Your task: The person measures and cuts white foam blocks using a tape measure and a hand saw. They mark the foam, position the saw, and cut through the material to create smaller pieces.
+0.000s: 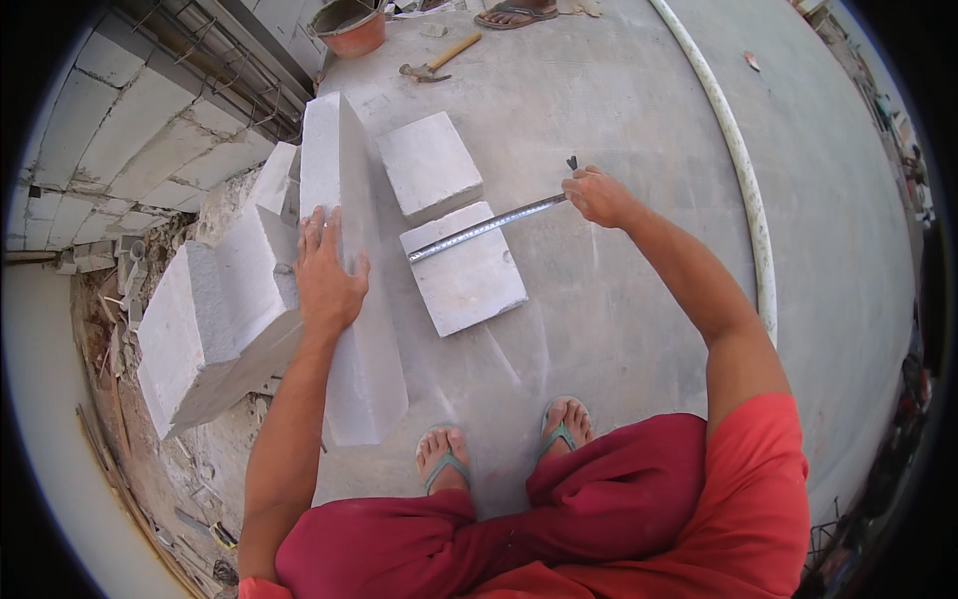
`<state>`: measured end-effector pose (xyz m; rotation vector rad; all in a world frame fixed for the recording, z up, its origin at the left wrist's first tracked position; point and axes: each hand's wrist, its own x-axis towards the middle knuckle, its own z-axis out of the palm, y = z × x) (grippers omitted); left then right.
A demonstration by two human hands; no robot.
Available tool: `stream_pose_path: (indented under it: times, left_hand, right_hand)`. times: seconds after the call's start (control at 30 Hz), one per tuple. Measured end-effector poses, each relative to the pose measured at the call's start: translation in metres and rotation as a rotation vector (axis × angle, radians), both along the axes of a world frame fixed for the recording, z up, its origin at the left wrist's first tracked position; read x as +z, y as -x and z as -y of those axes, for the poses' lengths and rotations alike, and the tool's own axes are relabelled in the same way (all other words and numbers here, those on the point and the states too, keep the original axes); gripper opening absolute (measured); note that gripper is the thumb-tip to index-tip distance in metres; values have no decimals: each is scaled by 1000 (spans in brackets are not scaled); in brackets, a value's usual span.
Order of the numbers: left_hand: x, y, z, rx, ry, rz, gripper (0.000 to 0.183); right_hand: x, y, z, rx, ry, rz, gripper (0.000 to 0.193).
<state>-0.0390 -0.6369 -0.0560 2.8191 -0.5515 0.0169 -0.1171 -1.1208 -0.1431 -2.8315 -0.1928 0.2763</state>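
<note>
My left hand (329, 275) lies on the top edge of a long white building block (364, 349) that stands on its narrow side. Its fingers are stretched out along the edge, with the thumb apart. In my right hand (599, 197), closed, is a long narrow silvery metal strip (489, 228) with marks along it and a dark end poking out above the fist. The strip reaches left across the top of a squarish white block (464, 285) lying on the floor. Just beyond that one lies a similar squarish block (429, 165).
More white blocks (215, 309) lean at the left beside a rubble strip (110, 369) and a block wall (130, 120). A hammer (439, 60) and an orange bucket (354, 35) are at the far side, near another person's sandalled foot (516, 14). A pale pipe (733, 150) crosses the concrete floor.
</note>
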Motion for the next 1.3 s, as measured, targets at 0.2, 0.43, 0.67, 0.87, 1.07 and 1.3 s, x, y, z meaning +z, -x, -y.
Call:
stream_pose_path:
  times: [0.2,0.43,0.67,0.87,1.07,1.3]
  left_hand:
    - [2,1,3,9,-13,-5,79]
    - [7,2,6,1,-25,10,77]
    - [8,1,6,19,-21,-29,78]
    - [11,2,7,37,-33,-57,79]
    - [13,2,10,56,-45,-83,78]
    - [15,3,11,33,-13,-52,78]
  right_hand:
    - [-1,8,25,-71,14,4,15]
    - [12,-26,27,-76,-91,78,17]
    - [13,-106,16,-140,32,-66,16]
    - [10,-152,8,-97,133,-55,16]
    - [0,-158,13,-89,239,4,16]
    - [-24,-149,14,-91,199,75,18]
